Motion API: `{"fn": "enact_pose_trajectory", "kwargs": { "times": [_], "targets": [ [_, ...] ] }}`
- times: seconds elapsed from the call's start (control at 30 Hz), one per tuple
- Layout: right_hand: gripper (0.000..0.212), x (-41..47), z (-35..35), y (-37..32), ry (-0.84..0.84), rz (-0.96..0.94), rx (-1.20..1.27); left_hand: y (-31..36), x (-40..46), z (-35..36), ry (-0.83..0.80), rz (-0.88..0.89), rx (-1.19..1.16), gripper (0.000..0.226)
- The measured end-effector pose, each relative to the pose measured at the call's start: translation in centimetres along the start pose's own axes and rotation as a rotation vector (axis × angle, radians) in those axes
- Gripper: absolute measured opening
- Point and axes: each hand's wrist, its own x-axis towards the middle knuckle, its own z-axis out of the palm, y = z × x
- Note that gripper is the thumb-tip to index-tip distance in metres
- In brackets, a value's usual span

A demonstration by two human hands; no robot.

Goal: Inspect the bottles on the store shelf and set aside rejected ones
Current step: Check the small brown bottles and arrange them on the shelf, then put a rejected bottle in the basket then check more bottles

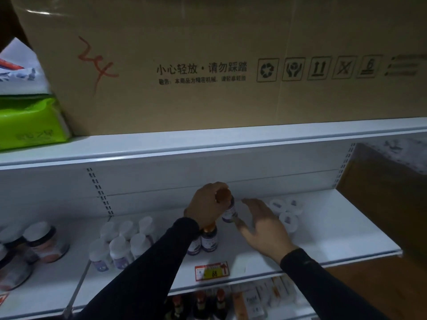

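The left hand [208,205] grips a small bottle [228,210] from above, fingers curled round its brown cap, holding it upright or slightly tilted just above the white shelf [323,229], close to the back panel. The bottle has a pale label with purple print; the dim, soft picture does not let the wording be read. Just to its right, the right hand [262,225] is spread flat and relaxed, fingers straight and pointing toward the back of the shelf, its thumb lying close beside the bottle's base; whether it touches the bottle cannot be told. Directly in front of the left wrist stand two more brown-capped bottles [208,239], partly hidden by the dark sleeve. Behind the right hand lies a small cluster of white-capped bottles [287,210], near the back of the shelf. To the left, well apart from the held bottle, a larger group of white bottles [122,245] stands in rows, and farther left are several dark-banded jars [44,243]. A red and yellow price tag [212,270] sits on the shelf's front edge below the hands. On the shelf above rests a big cardboard box [208,61] with printed handling symbols, and a green packet [30,121] lies beside it at the left.
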Motion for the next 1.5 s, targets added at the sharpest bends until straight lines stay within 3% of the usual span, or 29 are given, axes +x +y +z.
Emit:
{"fn": "enact_pose_trajectory", "kwargs": {
  "times": [0.2, 0.4, 0.73, 0.97, 1.23, 1.5],
  "targets": [
    [0.061, -0.5, 0.8, 1.5, -0.013, -0.024, -0.066, -2.1, 1.7, 2.7, -0.171, -0.033, 0.176, 0.025],
    [0.057, -0.7, 1.3, 1.7, -0.033, -0.037, -0.123, -3.9, 2.4, 4.5, -0.206, -0.053, 0.417, 0.01],
    [0.053, -0.2, 0.9, 1.5, -0.044, -0.023, -0.104, -3.5, 2.0, 4.3, -0.214, -0.106, 0.345, 0.023],
    [0.056, -0.3, -1.7, 1.9, -0.016, 0.042, -0.026, -0.3, -0.9, 2.4, -0.018, -0.062, 0.125, 0.039],
    [0.045, -2.3, -6.5, 3.3, 0.033, 0.091, 0.095, 4.2, -5.3, 2.9, 0.26, 0.031, 0.084, 0.026],
    [0.05, -5.2, -10.2, 4.6, 0.089, 0.195, 0.022, 5.7, -5.5, 5.2, 0.226, 0.088, -0.025, 0.034]
  ]
}}
